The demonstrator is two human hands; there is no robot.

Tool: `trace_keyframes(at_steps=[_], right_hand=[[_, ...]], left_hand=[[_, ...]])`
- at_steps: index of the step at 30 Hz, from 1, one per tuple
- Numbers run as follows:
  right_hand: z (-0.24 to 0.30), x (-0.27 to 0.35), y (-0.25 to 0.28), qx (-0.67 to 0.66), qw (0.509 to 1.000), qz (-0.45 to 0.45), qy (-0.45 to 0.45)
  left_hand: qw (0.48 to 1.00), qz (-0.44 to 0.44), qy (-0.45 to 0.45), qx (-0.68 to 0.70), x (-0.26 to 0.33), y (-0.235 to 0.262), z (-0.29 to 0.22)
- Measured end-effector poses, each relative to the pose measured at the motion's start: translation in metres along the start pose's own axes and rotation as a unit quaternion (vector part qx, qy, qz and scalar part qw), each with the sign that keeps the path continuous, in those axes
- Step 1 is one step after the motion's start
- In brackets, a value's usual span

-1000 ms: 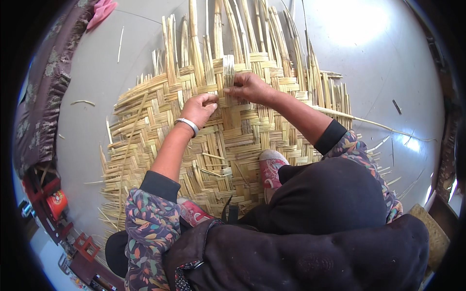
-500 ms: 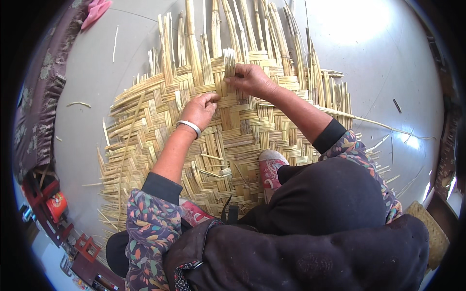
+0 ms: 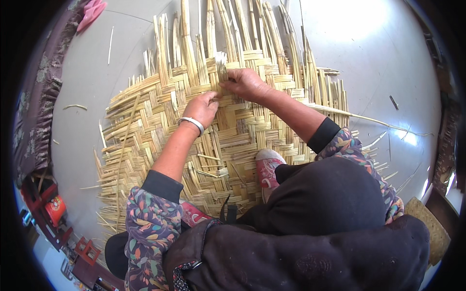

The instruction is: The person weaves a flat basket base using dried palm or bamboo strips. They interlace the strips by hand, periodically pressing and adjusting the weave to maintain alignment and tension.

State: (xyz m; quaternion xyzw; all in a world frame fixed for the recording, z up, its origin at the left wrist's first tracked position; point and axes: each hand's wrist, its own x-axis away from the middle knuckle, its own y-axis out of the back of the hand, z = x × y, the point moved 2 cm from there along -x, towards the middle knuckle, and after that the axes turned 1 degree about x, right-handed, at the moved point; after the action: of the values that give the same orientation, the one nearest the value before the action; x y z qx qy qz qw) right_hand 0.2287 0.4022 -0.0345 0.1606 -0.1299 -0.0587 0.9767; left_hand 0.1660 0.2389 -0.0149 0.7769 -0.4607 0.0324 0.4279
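Note:
A large mat [image 3: 230,122] of pale yellow split reeds, woven in a crosswise pattern, lies on the floor in front of me. My right hand [image 3: 246,84] pinches a short upright bundle of flattened reed strips [image 3: 221,67] near the mat's far edge. Just below and to the left, my left hand [image 3: 200,109] has its fingers curled together against the weave, at the foot of that bundle; the exact grip of its fingertips is partly hidden. A white band [image 3: 191,125] circles my left wrist. Long loose reed ends [image 3: 186,39] stick out beyond the far edge.
My red shoe [image 3: 268,169] rests on the mat. One long thin reed [image 3: 369,118] reaches out to the right over grey floor tiles [image 3: 383,63]. A frilled purple cloth [image 3: 41,97] hangs at the left, with a pink cloth [image 3: 91,13] at the upper left.
My right hand has shifted slightly left and down, and the strip bundle leans a little more leftward. My left hand stays nearly in place. The whole view has slid a little.

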Motion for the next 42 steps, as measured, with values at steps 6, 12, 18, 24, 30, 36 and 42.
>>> trace_keyframes(at_steps=[6,12,18,24,30,36,42], right_hand=[[0.002,0.002,0.0,0.052,0.999,-0.002,-0.009],[0.0,-0.002,-0.002,0.063,0.998,0.002,-0.032],[0.004,-0.007,0.006,0.031,0.994,0.059,-0.087],[0.001,-0.003,0.008,-0.014,0.996,0.044,-0.076],[0.017,0.0,0.001,-0.066,0.996,0.024,-0.046],[0.015,-0.005,-0.004,-0.061,0.997,0.009,-0.038],[0.009,-0.005,-0.01,-0.023,1.0,-0.011,-0.013]], left_hand=[[0.98,-0.04,0.115,0.156,-0.01,0.015,-0.018],[0.977,-0.067,0.055,0.194,-0.046,0.032,-0.032],[0.963,-0.047,0.122,0.234,-0.044,0.039,-0.052],[0.964,-0.012,0.096,0.248,-0.053,0.035,-0.051],[0.968,-0.006,0.09,0.235,-0.047,0.048,-0.053],[0.97,-0.017,0.071,0.231,-0.052,0.049,-0.044],[0.967,0.007,0.085,0.242,-0.049,0.049,-0.04]])
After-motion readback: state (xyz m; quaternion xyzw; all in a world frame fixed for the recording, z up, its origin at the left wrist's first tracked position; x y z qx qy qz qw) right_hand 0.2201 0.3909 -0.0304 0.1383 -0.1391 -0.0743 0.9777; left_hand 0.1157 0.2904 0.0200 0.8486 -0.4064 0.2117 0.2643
